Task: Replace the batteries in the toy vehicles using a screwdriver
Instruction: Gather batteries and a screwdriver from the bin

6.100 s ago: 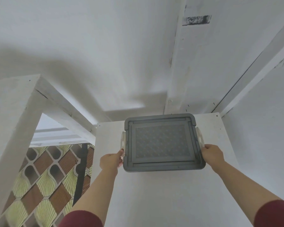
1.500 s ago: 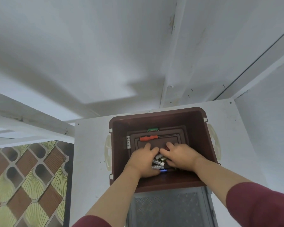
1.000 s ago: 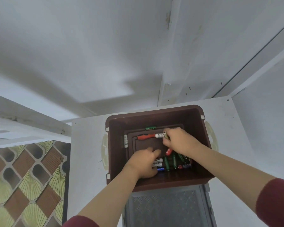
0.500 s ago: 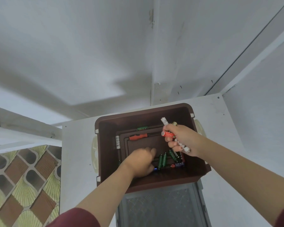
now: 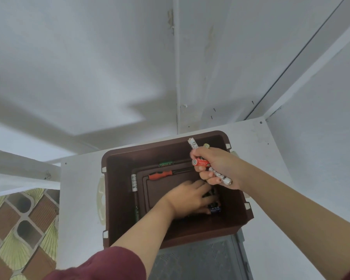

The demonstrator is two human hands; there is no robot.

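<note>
Head cam: L hand (image 5: 187, 199) has slid right across the box (image 5: 117, 178) floor, fingers stretched flat over loose batteries (image 5: 215, 209), centre-right of frame. R hand (image 5: 218, 168) stays clenched on several cells (image 5: 201, 162) just above. Screwdriver (image 5: 161, 174) lies untouched in the box, so prob. still gathering.

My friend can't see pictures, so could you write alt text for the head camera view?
A person's right hand grips several batteries above an open brown box on a white surface, while the left hand reaches among loose batteries on its floor. An orange-handled screwdriver lies inside too; the grey lid sits nearer the camera.
</note>
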